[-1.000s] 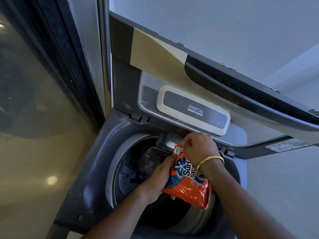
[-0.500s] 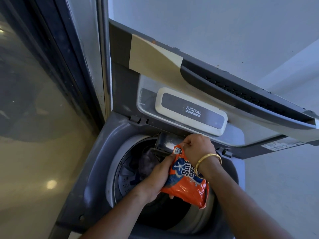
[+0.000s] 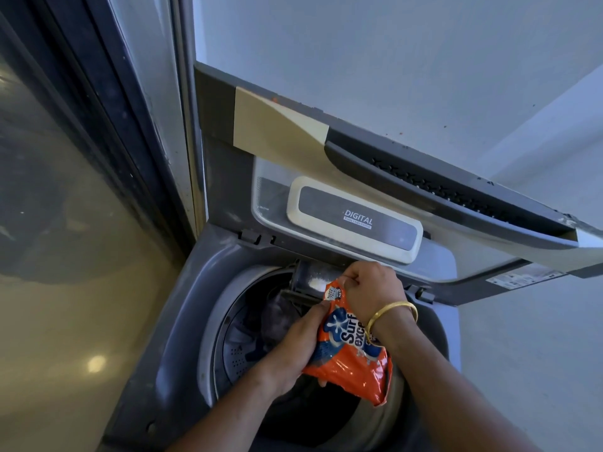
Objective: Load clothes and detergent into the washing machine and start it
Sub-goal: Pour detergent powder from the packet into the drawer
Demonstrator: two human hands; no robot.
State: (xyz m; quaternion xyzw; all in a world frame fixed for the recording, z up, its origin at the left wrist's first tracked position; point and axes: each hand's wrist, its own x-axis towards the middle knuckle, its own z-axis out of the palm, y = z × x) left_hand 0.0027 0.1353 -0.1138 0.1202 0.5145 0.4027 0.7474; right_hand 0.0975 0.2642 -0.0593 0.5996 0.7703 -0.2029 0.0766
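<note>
The right hand (image 3: 372, 290) pinches the top corner of an orange detergent packet (image 3: 350, 347), fingers closed tight on the torn end; a gold bangle (image 3: 391, 316) sits on that wrist. The left hand (image 3: 293, 350) grips the packet's left side from below, thumb on the front. The packet hangs tilted above the open drum (image 3: 228, 340), its upper end just beside the detergent tray (image 3: 311, 283) at the drum's back rim, where white powder lies. Dark clothes (image 3: 277, 318) sit inside the drum, left of the hands. The washer (image 3: 182, 321) is grey; its lid (image 3: 326, 177) stands raised behind, bearing a panel marked "DIGITAL". A glass door (image 3: 65, 256) stands to the left.
</note>
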